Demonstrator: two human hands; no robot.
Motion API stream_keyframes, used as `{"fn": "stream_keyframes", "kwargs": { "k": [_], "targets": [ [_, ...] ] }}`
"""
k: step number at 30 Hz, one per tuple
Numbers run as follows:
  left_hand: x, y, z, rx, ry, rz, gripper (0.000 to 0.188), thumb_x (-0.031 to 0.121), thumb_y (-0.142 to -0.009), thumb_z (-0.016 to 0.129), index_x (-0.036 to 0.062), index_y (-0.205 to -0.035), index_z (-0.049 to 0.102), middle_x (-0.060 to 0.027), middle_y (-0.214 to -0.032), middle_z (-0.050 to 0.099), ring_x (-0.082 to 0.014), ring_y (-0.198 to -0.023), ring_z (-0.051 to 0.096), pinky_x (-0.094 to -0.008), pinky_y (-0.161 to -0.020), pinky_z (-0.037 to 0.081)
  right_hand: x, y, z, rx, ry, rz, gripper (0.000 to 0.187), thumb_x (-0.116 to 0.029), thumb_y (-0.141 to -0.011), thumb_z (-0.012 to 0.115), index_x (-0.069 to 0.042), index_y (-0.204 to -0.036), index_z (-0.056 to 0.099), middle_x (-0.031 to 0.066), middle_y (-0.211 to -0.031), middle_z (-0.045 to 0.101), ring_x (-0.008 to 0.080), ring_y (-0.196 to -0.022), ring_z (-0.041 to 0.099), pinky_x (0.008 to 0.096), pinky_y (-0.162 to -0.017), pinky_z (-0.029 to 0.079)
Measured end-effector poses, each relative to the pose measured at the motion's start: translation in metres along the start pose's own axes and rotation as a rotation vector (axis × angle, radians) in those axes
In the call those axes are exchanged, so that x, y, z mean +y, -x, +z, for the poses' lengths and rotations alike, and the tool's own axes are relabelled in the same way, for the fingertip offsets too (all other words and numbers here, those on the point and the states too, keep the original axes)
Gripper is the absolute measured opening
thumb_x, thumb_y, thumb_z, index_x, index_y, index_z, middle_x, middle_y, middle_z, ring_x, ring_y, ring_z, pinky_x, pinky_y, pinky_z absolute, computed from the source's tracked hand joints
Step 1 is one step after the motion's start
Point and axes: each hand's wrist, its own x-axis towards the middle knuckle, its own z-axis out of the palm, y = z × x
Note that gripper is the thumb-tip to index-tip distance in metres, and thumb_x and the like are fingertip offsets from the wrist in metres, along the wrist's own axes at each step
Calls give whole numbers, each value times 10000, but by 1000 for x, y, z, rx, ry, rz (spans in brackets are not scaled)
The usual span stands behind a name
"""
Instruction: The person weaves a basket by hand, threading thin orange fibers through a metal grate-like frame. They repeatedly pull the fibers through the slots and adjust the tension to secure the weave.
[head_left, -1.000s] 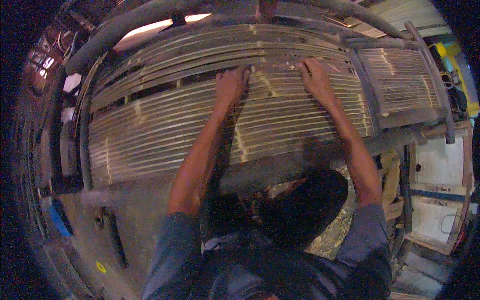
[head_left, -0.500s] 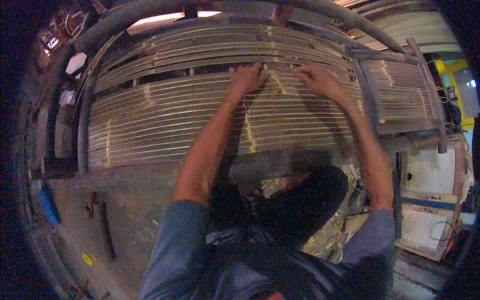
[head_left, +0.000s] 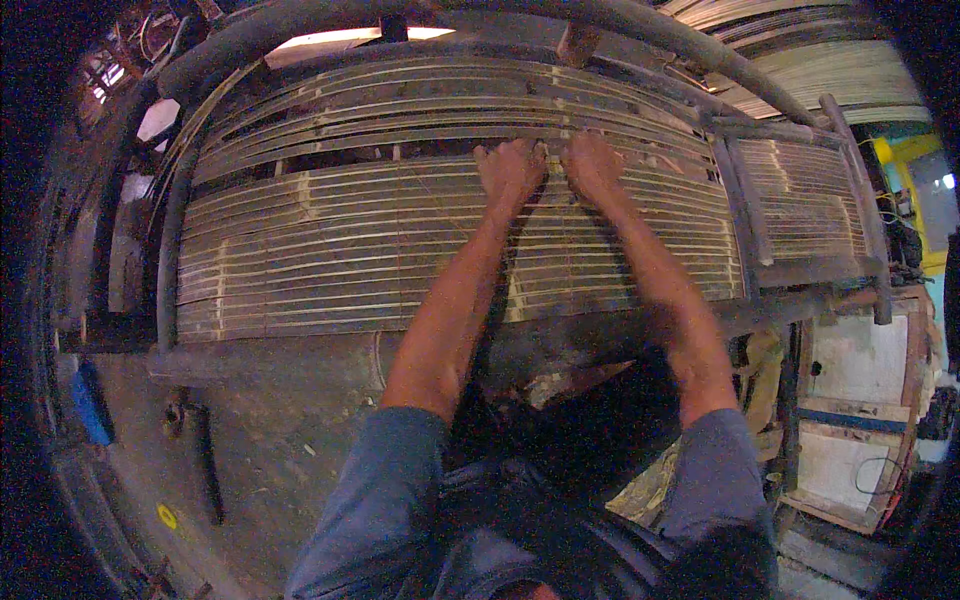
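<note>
Your left hand [head_left: 515, 172] and right hand [head_left: 594, 172] rest just beside each other, fingers curled, on the upper middle of a broad panel of thin, brown, pale-edged, bamboo-like strips [head_left: 330, 255], above a round, dark wooden beam [head_left: 270, 358]. Whether either pinches a strip cannot be told. Strips look light, springy, splittable; best gripped flat, near their pale bands.

Has the bare right hand [head_left: 594, 172] farther left along the brown panel of thin, pale-edged slats [head_left: 340, 260], now just beside the bare left hand [head_left: 514, 176].
</note>
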Motion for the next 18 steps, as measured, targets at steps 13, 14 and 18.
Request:
{"fn": "stream_keyframes", "kwargs": {
  "k": [13,14,18],
  "targets": [
    [9,-33,21,-313,23,-29,352,275,-834,530,116,-1140,601,-129,-1131,651,-333,-1057,618,-647,-1032,197,36,-57,53,-1011,-1323,368,378,-468,-926,488,-95,-871,512,-30,-611,458,50,-489,419,171,-404,338],
    [1,-33,23,-309,46,-80,352,274,-837,527,114,-1141,601,-129,-1136,648,-328,-1068,613,-644,-1034,196,25,-47,50,-1015,-1439,367,371,-463,-931,485,-98,-870,500,-33,-617,439,41,-485,400,159,-396,317],
    [2,-38,26,-273,96,-147,383,288,-847,524,105,-1178,583,-119,-1143,646,-318,-1093,600,-645,-1035,193,25,-27,49,-742,-1570,329,369,-456,-936,476,-93,-873,488,-4,-661,449,63,-495,404,185,-408,340]
  ]
}}
